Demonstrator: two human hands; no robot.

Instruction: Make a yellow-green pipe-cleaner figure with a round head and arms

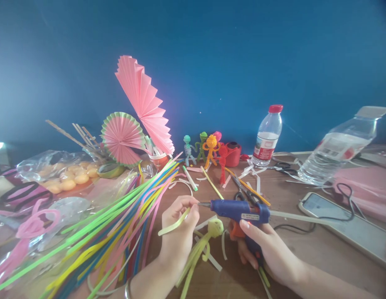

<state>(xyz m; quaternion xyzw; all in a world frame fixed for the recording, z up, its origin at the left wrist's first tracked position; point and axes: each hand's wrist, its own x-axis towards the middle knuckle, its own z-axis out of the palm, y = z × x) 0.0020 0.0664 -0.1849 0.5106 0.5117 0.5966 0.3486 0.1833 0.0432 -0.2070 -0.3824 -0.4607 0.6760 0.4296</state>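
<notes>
- The left hand [179, 226] is closed in a pinch, thumb against fingers, on a short, flat, pale yellow-green fuzzy strip [173, 225], whose free end sticks out across the hand's back.
- The right hand [275, 251] is wrapped around the handle of a dark blue plastic hot glue gun [232, 210] with an orange trigger, thumb along its rear side.
- The gun's nozzle points at the left hand's fingertips; whether it touches the strip itself is hard to tell.
- A translucent glue stick [300, 217] juts from the gun's rear, above the right hand.
- Between the hands, nearer the wearer, lies a lime-green fuzzy figure [215, 228] with a rounded head and long trailing strands, amid white paper scraps.
- Left of the left hand spreads a bundle of long, multicoloured fuzzy stems [130, 199].
- Beyond both hands stand small fuzzy figures, among them a light blue one [188, 151], an orange-yellow one [211, 145] and a red one [223, 155].
- Right of the right hand, a pale-framed smartphone [345, 226] lies on the brown tabletop [286, 191].
- Well beyond the right hand stands a clear plastic water bottle with a red cap [267, 139].
</notes>
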